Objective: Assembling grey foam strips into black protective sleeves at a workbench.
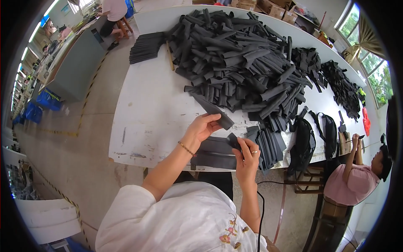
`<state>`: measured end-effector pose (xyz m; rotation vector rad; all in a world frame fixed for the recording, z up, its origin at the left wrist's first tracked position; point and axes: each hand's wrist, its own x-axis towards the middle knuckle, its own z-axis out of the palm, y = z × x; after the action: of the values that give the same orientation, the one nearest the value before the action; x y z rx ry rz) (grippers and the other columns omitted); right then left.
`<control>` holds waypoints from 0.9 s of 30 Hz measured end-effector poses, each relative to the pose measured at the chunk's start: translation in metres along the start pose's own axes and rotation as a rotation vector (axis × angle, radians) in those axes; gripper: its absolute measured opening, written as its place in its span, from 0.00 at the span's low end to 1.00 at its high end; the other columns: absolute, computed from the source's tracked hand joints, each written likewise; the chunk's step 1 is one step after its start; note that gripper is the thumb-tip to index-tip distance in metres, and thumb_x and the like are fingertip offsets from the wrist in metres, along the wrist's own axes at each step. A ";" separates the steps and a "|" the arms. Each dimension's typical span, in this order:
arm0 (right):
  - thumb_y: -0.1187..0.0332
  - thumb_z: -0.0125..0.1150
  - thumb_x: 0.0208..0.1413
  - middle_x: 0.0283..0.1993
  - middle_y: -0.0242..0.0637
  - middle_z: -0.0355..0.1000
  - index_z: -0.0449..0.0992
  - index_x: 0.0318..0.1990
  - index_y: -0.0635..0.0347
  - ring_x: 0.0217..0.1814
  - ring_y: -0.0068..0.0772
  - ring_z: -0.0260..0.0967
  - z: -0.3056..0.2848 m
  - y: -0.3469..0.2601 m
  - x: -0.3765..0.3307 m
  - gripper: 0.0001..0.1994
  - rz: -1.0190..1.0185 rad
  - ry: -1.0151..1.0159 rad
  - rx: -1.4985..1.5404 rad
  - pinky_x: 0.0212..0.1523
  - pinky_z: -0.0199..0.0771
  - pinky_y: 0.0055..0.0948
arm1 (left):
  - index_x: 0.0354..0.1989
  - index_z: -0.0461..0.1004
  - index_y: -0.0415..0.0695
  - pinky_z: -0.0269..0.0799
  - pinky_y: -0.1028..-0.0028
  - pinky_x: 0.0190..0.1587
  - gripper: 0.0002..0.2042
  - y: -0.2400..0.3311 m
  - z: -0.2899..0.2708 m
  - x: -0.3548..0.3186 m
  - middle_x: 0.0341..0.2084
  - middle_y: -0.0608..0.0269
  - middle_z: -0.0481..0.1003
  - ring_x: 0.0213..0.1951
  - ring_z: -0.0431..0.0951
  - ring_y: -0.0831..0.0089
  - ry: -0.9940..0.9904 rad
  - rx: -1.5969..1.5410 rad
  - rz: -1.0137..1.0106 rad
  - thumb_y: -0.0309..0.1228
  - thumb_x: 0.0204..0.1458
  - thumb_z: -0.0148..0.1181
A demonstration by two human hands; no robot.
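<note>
My left hand [202,127] grips a long dark grey foam strip [210,109] that reaches up toward the big heap of curled black strips [239,59] on the white table [147,122]. My right hand [247,155], with a ring on one finger, pinches a small black piece [233,140] just below the strip's lower end. Under both hands lie flat dark sheets [216,153] near the table's front edge. To the right of my right hand stands a row of flat black strips [268,145].
A neat stack of black strips [145,46] lies at the far left of the table beside a wooden stick [170,56]. Black bags [312,138] and tangled straps [342,86] lie at the right. A person in pink [357,178] sits at right. Another sits far off [113,12].
</note>
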<state>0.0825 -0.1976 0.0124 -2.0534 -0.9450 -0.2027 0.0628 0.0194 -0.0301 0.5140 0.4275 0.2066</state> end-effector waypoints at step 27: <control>0.75 0.65 0.50 0.41 0.38 0.70 0.79 0.47 0.59 0.42 0.42 0.66 -0.020 -0.016 0.028 0.14 -0.137 -0.013 -0.104 0.45 0.62 0.37 | 0.43 0.74 0.33 0.81 0.64 0.45 0.11 0.004 0.002 -0.019 0.39 0.52 0.78 0.41 0.81 0.63 -0.045 0.109 -0.093 0.26 0.55 0.62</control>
<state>0.0948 -0.1908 0.0480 -2.0868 -1.1049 -0.3181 0.0462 0.0165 -0.0193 0.6033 0.4188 0.0820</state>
